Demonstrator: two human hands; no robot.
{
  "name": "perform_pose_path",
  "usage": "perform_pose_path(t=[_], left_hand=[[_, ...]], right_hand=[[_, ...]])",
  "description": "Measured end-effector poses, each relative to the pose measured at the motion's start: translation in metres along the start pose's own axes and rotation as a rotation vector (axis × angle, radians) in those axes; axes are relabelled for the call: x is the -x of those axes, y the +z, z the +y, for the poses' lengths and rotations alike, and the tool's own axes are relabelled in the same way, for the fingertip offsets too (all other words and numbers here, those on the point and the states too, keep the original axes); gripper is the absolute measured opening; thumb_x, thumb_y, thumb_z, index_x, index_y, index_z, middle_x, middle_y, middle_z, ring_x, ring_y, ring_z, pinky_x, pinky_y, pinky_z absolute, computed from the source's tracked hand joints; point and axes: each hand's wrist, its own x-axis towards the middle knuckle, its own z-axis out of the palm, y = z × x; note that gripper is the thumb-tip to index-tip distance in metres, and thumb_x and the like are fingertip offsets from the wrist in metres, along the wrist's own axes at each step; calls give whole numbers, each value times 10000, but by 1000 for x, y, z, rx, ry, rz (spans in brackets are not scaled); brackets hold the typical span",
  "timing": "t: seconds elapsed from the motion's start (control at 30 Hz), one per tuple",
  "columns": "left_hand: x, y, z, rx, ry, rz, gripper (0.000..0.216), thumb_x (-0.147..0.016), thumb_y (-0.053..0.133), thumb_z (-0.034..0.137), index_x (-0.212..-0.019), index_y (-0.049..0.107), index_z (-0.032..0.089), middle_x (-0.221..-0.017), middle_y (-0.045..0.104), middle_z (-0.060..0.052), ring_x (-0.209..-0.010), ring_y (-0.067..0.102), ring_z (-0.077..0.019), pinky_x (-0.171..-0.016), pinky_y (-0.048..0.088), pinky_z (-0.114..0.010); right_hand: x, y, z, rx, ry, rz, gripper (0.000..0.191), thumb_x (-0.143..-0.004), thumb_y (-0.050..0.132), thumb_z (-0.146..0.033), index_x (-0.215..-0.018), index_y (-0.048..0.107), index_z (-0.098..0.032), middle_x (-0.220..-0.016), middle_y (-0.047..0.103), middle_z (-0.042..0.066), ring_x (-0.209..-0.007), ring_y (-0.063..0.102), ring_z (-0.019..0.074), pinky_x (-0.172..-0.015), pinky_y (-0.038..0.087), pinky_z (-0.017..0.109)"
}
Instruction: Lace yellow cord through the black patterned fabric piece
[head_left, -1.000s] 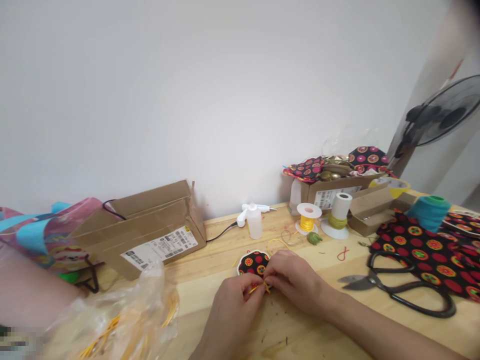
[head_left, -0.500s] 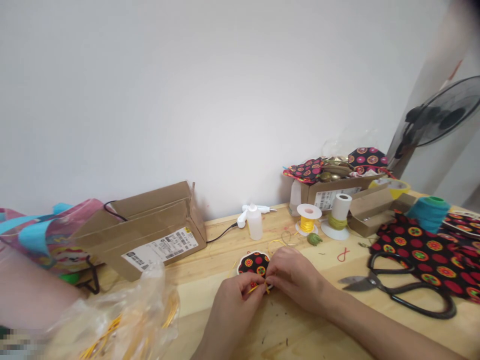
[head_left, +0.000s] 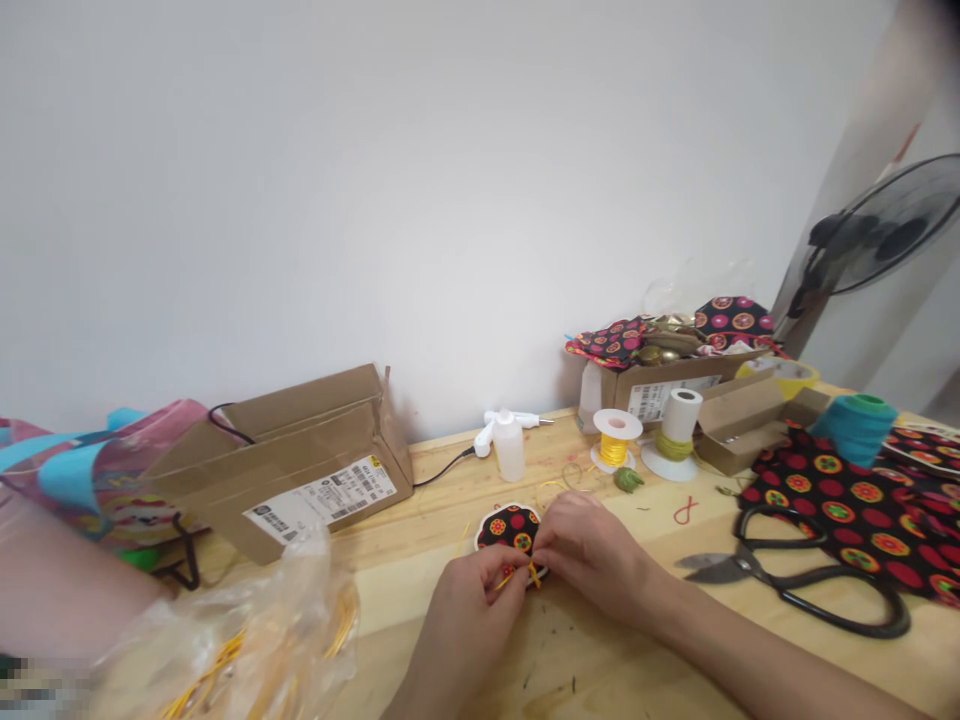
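A small scalloped fabric piece [head_left: 507, 525], black with red and yellow flower prints and a pale edge, lies on the wooden table. At its near edge runs a thin yellow cord [head_left: 533, 574]. My left hand [head_left: 474, 600] pinches the cord between thumb and forefinger. From the other side, my right hand [head_left: 592, 555] is closed with its fingertips on the same cord, almost touching the left ones. The fingers hide the lower part of the fabric piece and most of the cord between them.
Black-handled scissors [head_left: 750, 565] lie to the right beside patterned fabric [head_left: 862, 520]. Behind stand a yellow cord spool [head_left: 615, 440], a green cord spool [head_left: 673, 445] and a white bottle [head_left: 508, 447]. A cardboard box [head_left: 315, 480] and a plastic bag [head_left: 277, 620] are at left.
Both hands stay in nearly the same place. A little more of the yellow cord shows between the fingertips; the objects around keep their places.
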Motion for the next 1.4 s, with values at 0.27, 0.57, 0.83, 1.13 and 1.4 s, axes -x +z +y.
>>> perform_pose_path(t=[0.27, 0.57, 0.83, 1.13, 1.4], left_hand=[[0, -2, 0, -1, 15, 2, 241, -745, 445, 235, -835, 668, 244, -698, 668, 11, -661, 584, -152, -606, 413, -207], [-1, -2, 0, -8, 7, 14, 226, -753, 435, 263, -758, 659, 230, -720, 666, 12, -672, 581, -150, -609, 411, -202], [0, -2, 1, -30, 10, 15, 240, -748, 422, 254, -750, 661, 227, -723, 672, 13, -672, 581, -153, -605, 409, -200], [0, -2, -1, -15, 0, 22, 232, -736, 435, 253, -723, 663, 213, -716, 672, -1, -662, 586, -157, -600, 416, -205], [0, -4, -1, -12, -3, 36, 227, -732, 443, 255, -724, 667, 216, -727, 676, 0, -682, 592, -158, -609, 414, -205]], right_hand=[[0, 3, 1, 42, 0, 4, 87, -737, 536, -222, -670, 588, -203, -667, 603, -16, -695, 479, 133, -669, 319, 259], [1, 1, 1, 28, -7, 20, 99, -736, 531, -219, -658, 586, -196, -655, 597, -14, -681, 479, 127, -654, 324, 248], [-1, -1, 1, 90, 20, -12, 118, -748, 520, -230, -663, 599, -208, -655, 599, -18, -689, 490, 126, -658, 327, 249], [-6, -7, 18, 135, 46, 140, 101, -726, 548, -202, -632, 582, -191, -634, 608, -6, -660, 506, 140, -693, 343, 286], [-7, -37, 46, 208, 163, 438, 160, -765, 472, -282, -679, 569, -187, -697, 609, 22, -738, 530, 180, -724, 360, 319]])
